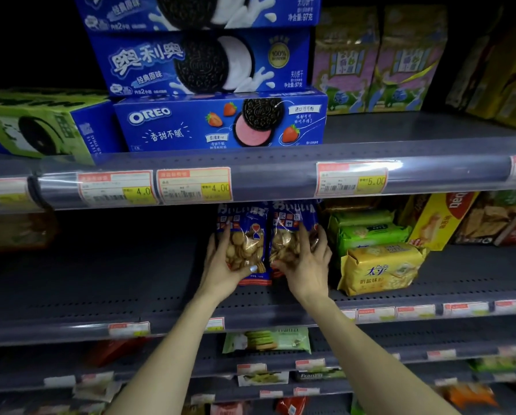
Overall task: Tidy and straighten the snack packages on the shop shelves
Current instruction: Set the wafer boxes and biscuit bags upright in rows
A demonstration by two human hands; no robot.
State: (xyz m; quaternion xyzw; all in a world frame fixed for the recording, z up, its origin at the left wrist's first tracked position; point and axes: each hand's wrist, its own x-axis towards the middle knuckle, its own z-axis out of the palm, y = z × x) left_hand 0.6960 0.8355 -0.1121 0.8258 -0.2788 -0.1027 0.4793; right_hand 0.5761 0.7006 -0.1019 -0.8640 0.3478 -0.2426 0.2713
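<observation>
Two clear-windowed blue bags of small round biscuits stand upright side by side on the middle shelf (131,283). My left hand (221,265) grips the left biscuit bag (244,238) from its left side, thumb across the front. My right hand (307,265) holds the right biscuit bag (286,235), fingers spread over its front and right side. The bags' tops are hidden behind the upper shelf's price rail (265,178).
Right of the bags lie a yellow cracker pack (379,268) and green packs (367,232), then a yellow box (436,220). Blue Oreo boxes (218,121) are stacked on the upper shelf beside pink boxes (379,61). Lower shelves hold green packs (265,339).
</observation>
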